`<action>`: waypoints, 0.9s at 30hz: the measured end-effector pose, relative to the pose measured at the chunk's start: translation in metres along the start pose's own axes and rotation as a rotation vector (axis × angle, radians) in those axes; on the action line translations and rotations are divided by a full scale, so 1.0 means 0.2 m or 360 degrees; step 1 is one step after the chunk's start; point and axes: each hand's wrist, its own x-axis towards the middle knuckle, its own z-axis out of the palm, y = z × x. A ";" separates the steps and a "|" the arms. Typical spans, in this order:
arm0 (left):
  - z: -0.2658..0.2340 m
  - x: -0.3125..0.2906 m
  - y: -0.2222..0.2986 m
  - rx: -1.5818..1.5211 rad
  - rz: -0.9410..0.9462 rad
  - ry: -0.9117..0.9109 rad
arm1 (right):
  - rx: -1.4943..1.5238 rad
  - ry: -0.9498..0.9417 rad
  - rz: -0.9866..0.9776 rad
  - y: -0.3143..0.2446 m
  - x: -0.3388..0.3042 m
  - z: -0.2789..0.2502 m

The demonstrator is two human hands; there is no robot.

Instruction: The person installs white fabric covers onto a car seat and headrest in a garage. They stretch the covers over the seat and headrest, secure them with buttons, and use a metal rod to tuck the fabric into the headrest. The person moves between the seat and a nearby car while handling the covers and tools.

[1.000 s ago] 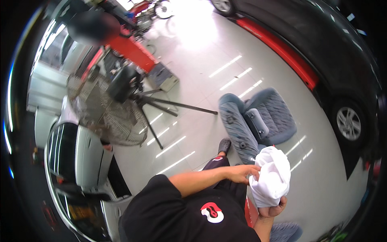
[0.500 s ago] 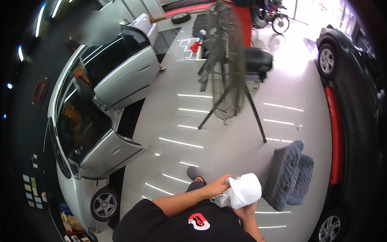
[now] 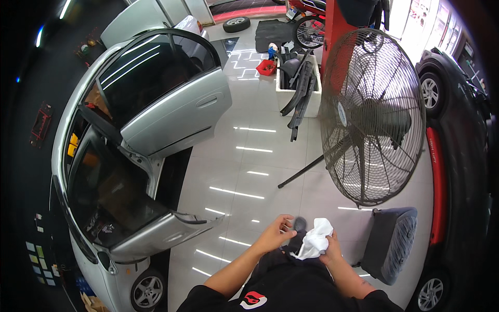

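A crumpled white cloth (image 3: 314,240) hangs in front of my body, with my right hand (image 3: 331,249) closed on its right side. Left of the cloth, my left hand (image 3: 278,234) is apart from it, thumb and half-bent fingers separated and holding nothing. Under the cloth, part of my dark trouser leg and a grey shoe (image 3: 300,223) show. To the right of my right hand, a grey fabric car seat (image 3: 392,244) stands on the floor.
A large black stand fan (image 3: 371,119) stands ahead to the right, one leg reaching left. On the left, a silver car (image 3: 171,112) has its doors swung out. Dark trim pieces fill a white box (image 3: 306,104). A dark car (image 3: 452,125) lines the right side.
My left hand has let go of the white cloth and moved left of it. The cloth now hangs bunched in my right hand. The view has shifted, bringing the fan and car seat nearer the right.
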 end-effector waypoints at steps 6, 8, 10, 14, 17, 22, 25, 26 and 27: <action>-0.49 0.37 -0.01 0.0162 -0.0103 0.0309 | -0.0582 -0.0285 0.0075 0.00 0.48 0.40; -0.68 0.45 -0.07 0.0292 -0.0222 0.0439 | -0.0521 -0.0477 0.0051 0.00 0.64 0.56; -0.87 0.54 -0.16 0.0231 -0.0373 0.0567 | -0.0581 -0.0449 0.0073 -0.01 0.78 0.73; -1.28 0.74 -0.42 0.0105 -0.0711 0.0772 | -0.0611 -0.0464 0.0042 -0.08 0.99 0.96; -1.54 0.81 -0.60 0.0120 -0.1022 0.0802 | -0.0591 -0.0362 0.0010 -0.12 1.15 1.05; -1.96 1.05 -0.64 0.0242 -0.1063 0.0693 | -0.0487 -0.0077 -0.0170 -0.14 1.51 1.34; -2.19 1.31 -0.51 0.0338 -0.0943 0.0575 | -0.0423 -0.0013 -0.0233 -0.13 1.69 1.62; -2.25 1.39 -0.46 0.0343 -0.0935 0.0543 | -0.0437 -0.0005 -0.0263 -0.12 1.74 1.73; -2.31 1.47 -0.40 0.0311 -0.0926 0.0513 | -0.0456 -0.0006 -0.0302 -0.13 1.81 1.83</action>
